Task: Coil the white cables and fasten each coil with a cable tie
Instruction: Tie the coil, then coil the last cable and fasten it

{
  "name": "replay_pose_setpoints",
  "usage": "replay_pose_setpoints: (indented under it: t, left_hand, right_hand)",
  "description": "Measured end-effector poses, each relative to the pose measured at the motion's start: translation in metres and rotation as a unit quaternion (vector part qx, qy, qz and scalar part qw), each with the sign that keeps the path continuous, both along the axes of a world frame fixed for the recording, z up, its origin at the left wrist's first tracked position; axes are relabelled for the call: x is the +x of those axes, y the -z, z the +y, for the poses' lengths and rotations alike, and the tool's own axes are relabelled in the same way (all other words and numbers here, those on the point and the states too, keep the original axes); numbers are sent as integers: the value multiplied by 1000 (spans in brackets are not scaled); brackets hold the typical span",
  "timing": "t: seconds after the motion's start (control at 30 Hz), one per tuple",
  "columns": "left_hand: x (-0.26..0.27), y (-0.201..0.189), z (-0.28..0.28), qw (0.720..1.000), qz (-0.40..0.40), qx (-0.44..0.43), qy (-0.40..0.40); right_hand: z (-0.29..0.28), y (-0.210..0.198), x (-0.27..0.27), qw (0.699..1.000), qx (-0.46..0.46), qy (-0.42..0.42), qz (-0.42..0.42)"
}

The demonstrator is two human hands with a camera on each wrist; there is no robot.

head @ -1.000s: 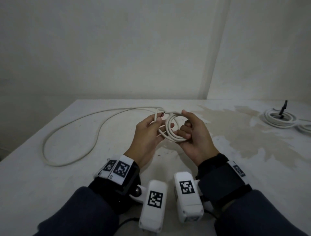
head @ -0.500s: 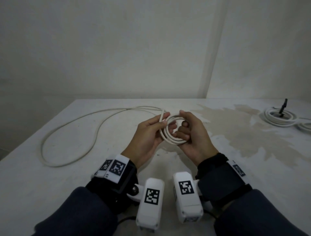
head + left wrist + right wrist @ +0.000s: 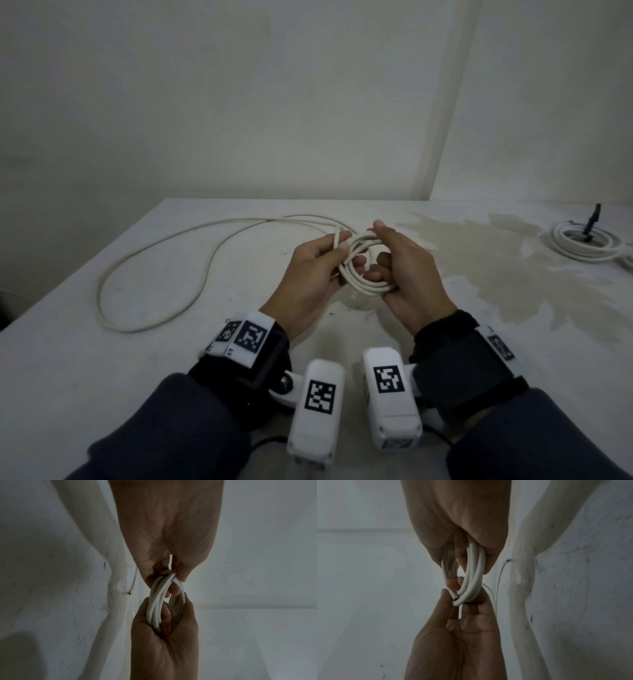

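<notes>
White round cable (image 3: 359,270), smooth jacket, wound into a small multi-turn coil held above the counter (image 3: 85,377) between both hands. Left hand (image 3: 308,274) pinches the coil's left side, with the cut cable end sticking up past the thumb. Right hand (image 3: 407,274) has its fingers curled through the coil, gripping the right and lower turns. Loose tail (image 3: 144,270) runs off left in one wide loop lying flat on the counter. Counter is matte white, scuffed, with a large tan stain (image 3: 513,274). Second coil (image 3: 579,243) lies flat at far right, a black tie (image 3: 592,222) standing up from it.
</notes>
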State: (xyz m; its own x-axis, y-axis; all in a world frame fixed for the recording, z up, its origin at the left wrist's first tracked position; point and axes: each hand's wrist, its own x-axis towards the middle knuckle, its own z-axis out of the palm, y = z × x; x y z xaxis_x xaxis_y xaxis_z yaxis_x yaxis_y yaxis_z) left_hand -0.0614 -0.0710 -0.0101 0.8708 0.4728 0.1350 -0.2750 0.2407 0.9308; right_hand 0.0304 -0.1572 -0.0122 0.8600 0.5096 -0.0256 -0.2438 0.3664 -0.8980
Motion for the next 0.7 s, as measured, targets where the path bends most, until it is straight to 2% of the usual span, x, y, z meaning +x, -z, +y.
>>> replay_pose_setpoints:
  t: [0.07, 0.13, 0.27, 0.47, 0.7]
  left_hand:
    - [0, 0, 0, 999, -6, -31, 15]
    - [1, 1, 0, 1000, 7, -17, 21]
    - [3, 0, 0, 997, 44, 58, 5]
    - [2, -6, 4, 987, 60, 148, -29]
    - [5, -6, 7, 953, 89, 283, -67]
  right_hand:
    - [-1, -1, -1, 1000, 3, -9, -3]
    - [-1, -1, -1, 1000, -4, -31, -1]
    - [1, -2, -8, 996, -42, -74, -15]
    - [7, -3, -14, 994, -46, -93, -25]
    - [6, -1, -16, 991, -47, -114, -47]
